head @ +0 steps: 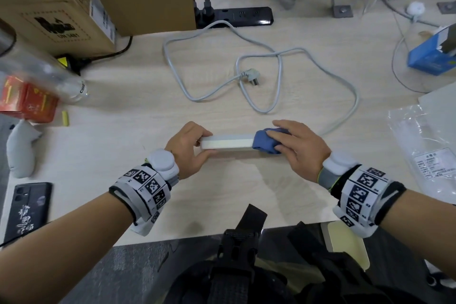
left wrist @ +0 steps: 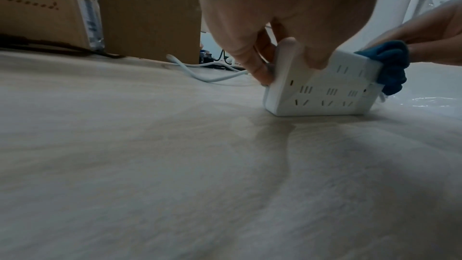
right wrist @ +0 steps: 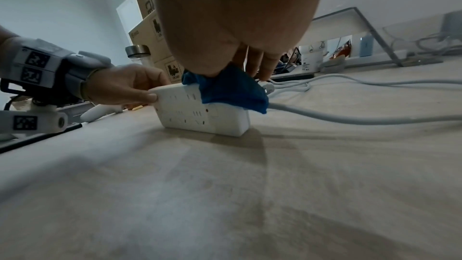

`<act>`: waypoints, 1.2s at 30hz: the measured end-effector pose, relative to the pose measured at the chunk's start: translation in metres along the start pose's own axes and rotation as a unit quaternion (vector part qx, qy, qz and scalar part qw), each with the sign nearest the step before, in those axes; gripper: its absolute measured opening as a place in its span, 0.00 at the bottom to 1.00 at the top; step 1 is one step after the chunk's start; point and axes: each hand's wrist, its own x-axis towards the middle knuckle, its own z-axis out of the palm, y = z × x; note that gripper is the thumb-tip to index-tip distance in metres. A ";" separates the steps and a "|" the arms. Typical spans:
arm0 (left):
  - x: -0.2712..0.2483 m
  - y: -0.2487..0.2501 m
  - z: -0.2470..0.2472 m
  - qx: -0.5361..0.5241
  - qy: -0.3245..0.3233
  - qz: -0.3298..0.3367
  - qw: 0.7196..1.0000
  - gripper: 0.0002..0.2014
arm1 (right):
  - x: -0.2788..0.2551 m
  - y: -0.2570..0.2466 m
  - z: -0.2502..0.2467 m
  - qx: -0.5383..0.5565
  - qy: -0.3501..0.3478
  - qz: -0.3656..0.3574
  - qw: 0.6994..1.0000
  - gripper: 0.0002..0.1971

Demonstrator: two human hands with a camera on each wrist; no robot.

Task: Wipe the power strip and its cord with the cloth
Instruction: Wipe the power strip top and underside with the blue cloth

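A white power strip (head: 228,142) stands on its long edge on the desk, socket face toward me (left wrist: 322,92) (right wrist: 190,110). My left hand (head: 191,145) grips its left end between thumb and fingers. My right hand (head: 293,143) holds a bunched blue cloth (head: 265,142) (right wrist: 230,90) (left wrist: 390,66) wrapped over the strip's right end. The grey cord (head: 271,76) loops across the desk behind, its plug (head: 251,76) lying loose in the middle.
Cardboard boxes (head: 74,0) stand at the back left, with a black power strip (head: 237,16) beside them. A clear bottle (head: 42,74), a red box (head: 27,102) and a black phone (head: 26,210) lie left. A blue box (head: 430,57) and plastic bag (head: 427,153) sit right.
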 end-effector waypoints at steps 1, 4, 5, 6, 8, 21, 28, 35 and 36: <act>-0.001 -0.001 -0.001 -0.008 0.002 -0.004 1.000 0.18 | -0.001 0.001 0.001 -0.004 0.006 -0.011 1.000 0.21; 0.001 -0.002 -0.003 -0.013 0.005 -0.030 0.999 0.18 | -0.004 -0.006 0.012 -0.010 -0.017 -0.058 0.998 0.22; 0.003 -0.001 -0.004 -0.010 0.001 -0.035 0.999 0.17 | -0.004 -0.010 0.017 -0.026 -0.030 -0.073 0.997 0.21; 0.005 -0.001 -0.004 -0.007 -0.004 -0.038 0.999 0.17 | -0.003 -0.015 0.021 -0.042 -0.045 -0.082 0.995 0.22; 0.006 -0.001 -0.005 -0.009 -0.005 -0.044 0.999 0.17 | 0.007 -0.030 0.030 -0.050 -0.059 -0.099 0.992 0.25; 0.006 -0.003 -0.004 -0.028 -0.006 -0.052 0.998 0.13 | 0.042 -0.026 0.037 0.024 -0.066 -0.177 0.982 0.20; 0.007 -0.001 -0.006 -0.016 -0.024 -0.070 0.997 0.14 | 0.007 0.021 0.006 0.001 -0.005 -0.117 0.993 0.23; 0.008 -0.003 -0.004 -0.023 -0.005 -0.035 0.999 0.10 | 0.058 -0.067 0.046 -0.001 -0.083 -0.169 0.982 0.25; 0.007 -0.004 -0.004 -0.024 -0.003 -0.028 0.999 0.08 | 0.065 -0.081 0.051 0.005 -0.090 -0.169 0.981 0.28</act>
